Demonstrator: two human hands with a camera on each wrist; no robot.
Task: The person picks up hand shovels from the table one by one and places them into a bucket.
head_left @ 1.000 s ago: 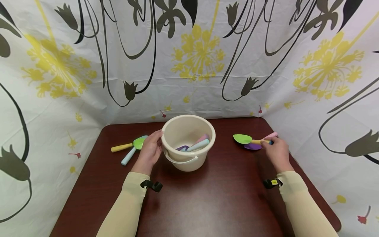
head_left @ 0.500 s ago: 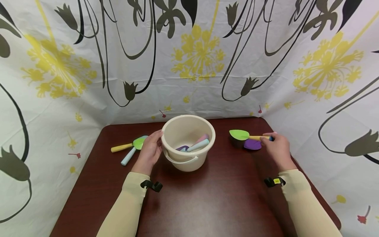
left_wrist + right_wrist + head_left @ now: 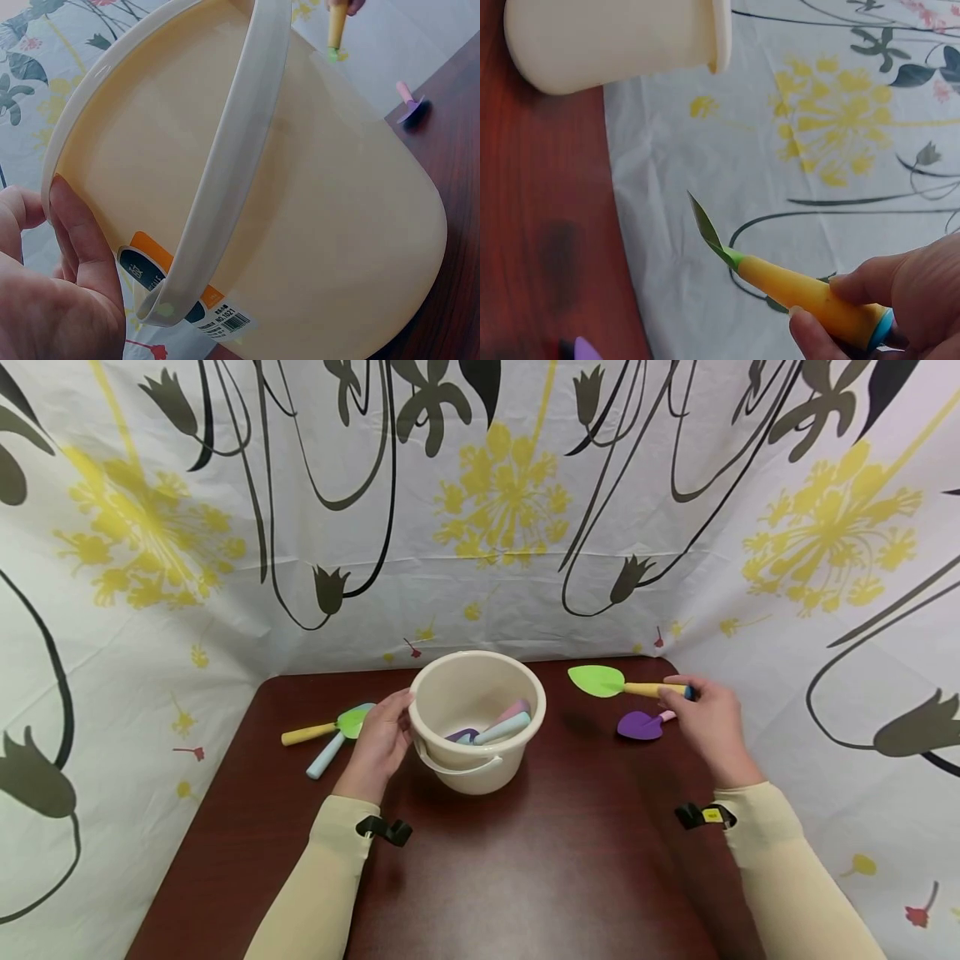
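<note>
My right hand point(image 3: 708, 718) pinches the yellow handle of a toy trowel point(image 3: 597, 681) with a green blade, held up above the table. In the right wrist view the thumb and fingers close on the rear of this trowel's handle point(image 3: 810, 298). Below it, a purple trowel point(image 3: 640, 725) with a pink handle lies on the table. My left hand point(image 3: 381, 743) grips the rim of a cream bucket point(image 3: 480, 772) at its left side. In the left wrist view, fingers point(image 3: 82, 232) hook over the bucket's rim point(image 3: 67, 120). Inside the bucket lie several small tools, among them a light blue handle point(image 3: 502, 727).
Left of the bucket, a green trowel with a yellow handle point(image 3: 309, 733) lies across one with a light blue handle point(image 3: 326, 756). The dark red table point(image 3: 525, 868) meets a flower-printed cloth point(image 3: 480, 602) at the back and sides. The bucket's handle point(image 3: 461, 768) hangs down in front.
My right hand has lifted the green trowel up off the purple one, its blade shifting left and away from me. The left hand and bucket stay put.
</note>
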